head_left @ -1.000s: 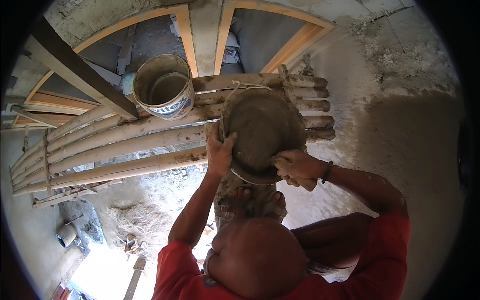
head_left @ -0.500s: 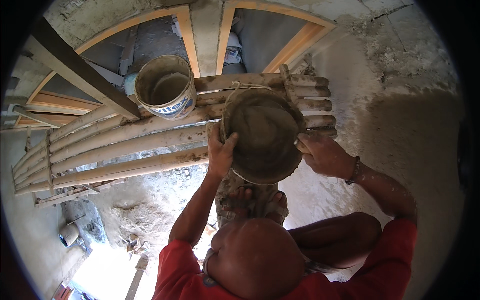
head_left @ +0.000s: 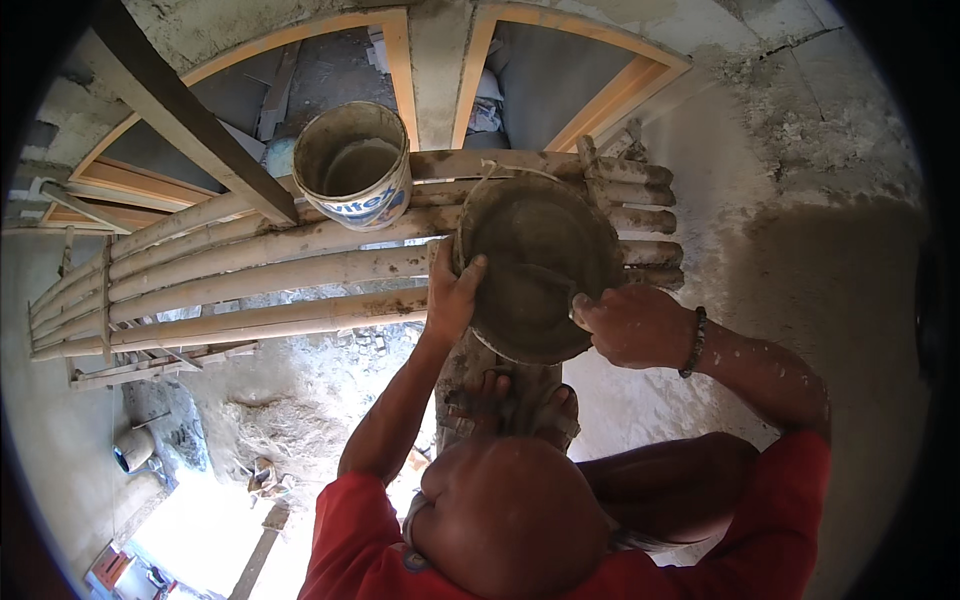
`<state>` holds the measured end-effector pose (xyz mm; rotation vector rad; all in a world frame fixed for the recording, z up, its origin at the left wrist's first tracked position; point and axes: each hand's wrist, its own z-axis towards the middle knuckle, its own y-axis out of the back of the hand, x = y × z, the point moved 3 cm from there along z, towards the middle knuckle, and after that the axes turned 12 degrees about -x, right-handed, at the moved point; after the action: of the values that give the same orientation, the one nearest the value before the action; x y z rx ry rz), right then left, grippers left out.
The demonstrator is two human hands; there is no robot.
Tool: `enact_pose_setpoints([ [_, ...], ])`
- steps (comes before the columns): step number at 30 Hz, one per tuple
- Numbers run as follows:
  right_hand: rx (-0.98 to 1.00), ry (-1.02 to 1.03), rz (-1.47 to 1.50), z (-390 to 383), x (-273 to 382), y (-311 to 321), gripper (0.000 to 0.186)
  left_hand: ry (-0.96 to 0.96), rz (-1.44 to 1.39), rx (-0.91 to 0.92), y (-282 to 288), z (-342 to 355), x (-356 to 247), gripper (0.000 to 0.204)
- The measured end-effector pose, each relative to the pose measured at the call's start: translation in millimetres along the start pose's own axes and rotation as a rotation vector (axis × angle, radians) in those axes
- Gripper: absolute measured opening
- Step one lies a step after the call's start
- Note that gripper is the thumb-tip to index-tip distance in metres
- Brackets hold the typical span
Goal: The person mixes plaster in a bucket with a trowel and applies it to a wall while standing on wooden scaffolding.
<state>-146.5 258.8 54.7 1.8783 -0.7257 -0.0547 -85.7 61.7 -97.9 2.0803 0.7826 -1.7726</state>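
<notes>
Holding the round mortar pan [head_left: 540, 265] by its rim, my left hand [head_left: 452, 300] clamps one side and my right hand [head_left: 630, 325] the other. It rests on the bamboo poles [head_left: 250, 270], just beside the bucket [head_left: 352, 165]. It looks heavy, stiff and slippery with wet mud, so I take it at opposite edges.
</notes>
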Motion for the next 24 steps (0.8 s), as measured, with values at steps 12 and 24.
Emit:
enact_pose_setpoints([
  [12,-0.143,0.209,-0.188,-18,-3,73,0.018,0.006,0.023,-0.017,6,2,1,0.048],
  [24,-0.229,0.199,-0.237,-4,-1,-23,0.015,-0.017,0.014,0.025,-9,-6,-17,0.046],
])
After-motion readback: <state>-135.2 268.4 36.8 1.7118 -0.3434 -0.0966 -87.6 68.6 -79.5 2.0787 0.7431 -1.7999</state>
